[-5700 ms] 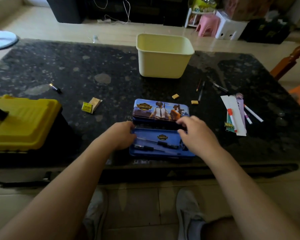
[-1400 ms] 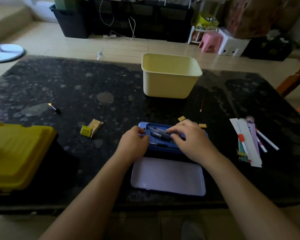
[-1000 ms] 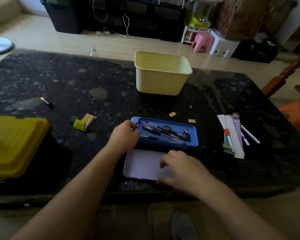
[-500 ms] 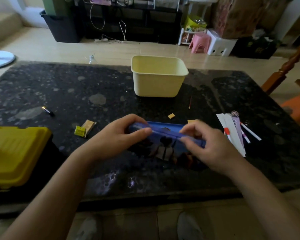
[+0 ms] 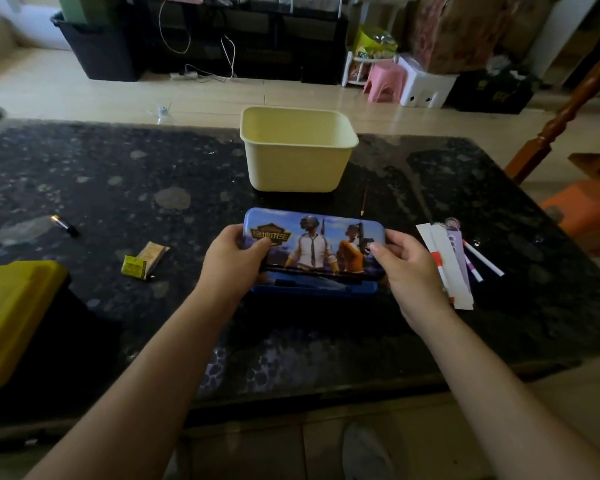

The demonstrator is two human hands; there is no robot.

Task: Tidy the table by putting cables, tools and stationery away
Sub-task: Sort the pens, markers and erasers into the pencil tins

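Note:
A blue pencil case (image 5: 312, 289) lies on the black stone table (image 5: 118, 188) in front of me. Its printed lid (image 5: 314, 242) is tilted over the tray, with a gap left along the near edge. My left hand (image 5: 231, 259) grips the lid's left end and my right hand (image 5: 407, 268) grips its right end. Pens inside are mostly hidden under the lid. To the right lie rulers and marker pens (image 5: 454, 261). A thin pencil (image 5: 363, 201) lies behind the case.
A pale yellow tub (image 5: 297, 154) stands behind the case. A yellow-lidded toolbox (image 5: 11, 317) sits at the near left. A small yellow packet (image 5: 144, 259) and a small battery-like item (image 5: 65, 225) lie left of centre. A wooden chair (image 5: 568, 109) stands at the right.
Both hands lifted the lid from the table near me and swung it up and over the tray. It now faces picture-side up, nearly down on the tray.

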